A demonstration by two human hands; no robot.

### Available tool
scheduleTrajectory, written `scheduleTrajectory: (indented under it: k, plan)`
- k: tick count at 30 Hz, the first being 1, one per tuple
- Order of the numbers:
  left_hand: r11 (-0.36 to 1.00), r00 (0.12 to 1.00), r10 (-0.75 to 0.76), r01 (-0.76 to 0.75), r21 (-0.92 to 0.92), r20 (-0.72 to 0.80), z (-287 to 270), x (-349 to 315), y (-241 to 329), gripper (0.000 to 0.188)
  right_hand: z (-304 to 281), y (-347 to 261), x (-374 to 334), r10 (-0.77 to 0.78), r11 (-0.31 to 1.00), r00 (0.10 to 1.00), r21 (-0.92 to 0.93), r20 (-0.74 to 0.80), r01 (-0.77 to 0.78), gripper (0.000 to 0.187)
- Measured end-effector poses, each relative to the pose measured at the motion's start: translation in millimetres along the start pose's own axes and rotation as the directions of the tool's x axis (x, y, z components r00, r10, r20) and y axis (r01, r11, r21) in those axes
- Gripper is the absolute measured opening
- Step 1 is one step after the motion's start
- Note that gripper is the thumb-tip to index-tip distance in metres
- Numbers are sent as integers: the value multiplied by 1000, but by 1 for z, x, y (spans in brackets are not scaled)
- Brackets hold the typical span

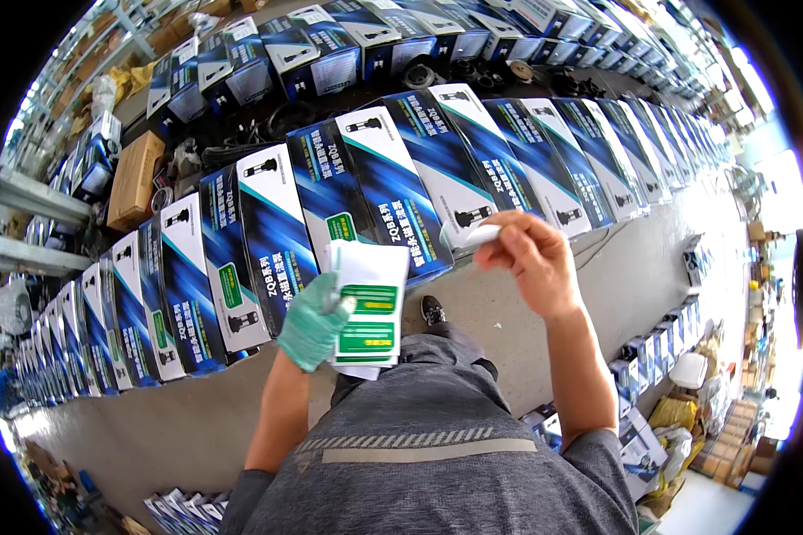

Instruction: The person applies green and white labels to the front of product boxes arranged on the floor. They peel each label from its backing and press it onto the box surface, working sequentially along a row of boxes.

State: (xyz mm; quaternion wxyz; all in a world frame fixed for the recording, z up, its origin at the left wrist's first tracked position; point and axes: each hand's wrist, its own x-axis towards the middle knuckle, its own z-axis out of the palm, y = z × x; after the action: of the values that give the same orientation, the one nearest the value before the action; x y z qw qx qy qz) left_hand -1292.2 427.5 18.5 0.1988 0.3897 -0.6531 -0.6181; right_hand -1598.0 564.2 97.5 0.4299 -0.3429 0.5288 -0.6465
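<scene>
My left hand (310, 328), in a pale green knitted glove, grips a stack of white sticker sheets (373, 267) printed with green rectangular labels. Its thumb lies over the front sheet. Up and to the right, my bare right hand (542, 267) pinches a small whitish piece (483, 237), which looks like a peeled label or scrap of backing paper. Just beyond both hands runs a long row of blue, black and white cartons (393, 192) picturing a pump. Green stickers show on several cartons left of centre, one sticker (229, 285) plainly visible; the sheets partly cover another sticker (340, 226).
Behind the row lie dark round metal parts (424, 73) and a second line of similar cartons (308, 53). A brown cardboard box (136, 181) stands at the left beside metal shelving (36, 201). More cartons (660, 339) and yellow bags (674, 412) sit at the right.
</scene>
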Motion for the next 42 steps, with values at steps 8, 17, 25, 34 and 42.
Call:
scheduleTrajectory:
  k: [8,17,25,34,42]
  plan:
    - [955,927,-97,-15,-295,-363,2,-41,-21,37,-78,41,135,-156,664,875,-607,458,436,12]
    - [963,838,-122,-30,-268,-532,57,-56,-15,41,-94,76,194,-85,594,719,-544,690,593,9]
    - [967,811,-111,-44,-250,-574,73,-53,-8,40,-113,72,195,212,403,626,-651,750,644,15]
    - [979,823,-77,-45,-199,-562,77,-47,1,43,-139,80,176,237,37,407,-426,882,904,52]
    - [973,853,-60,-67,-223,-518,88,-24,21,38,-123,102,233,110,-205,756,-730,645,652,58]
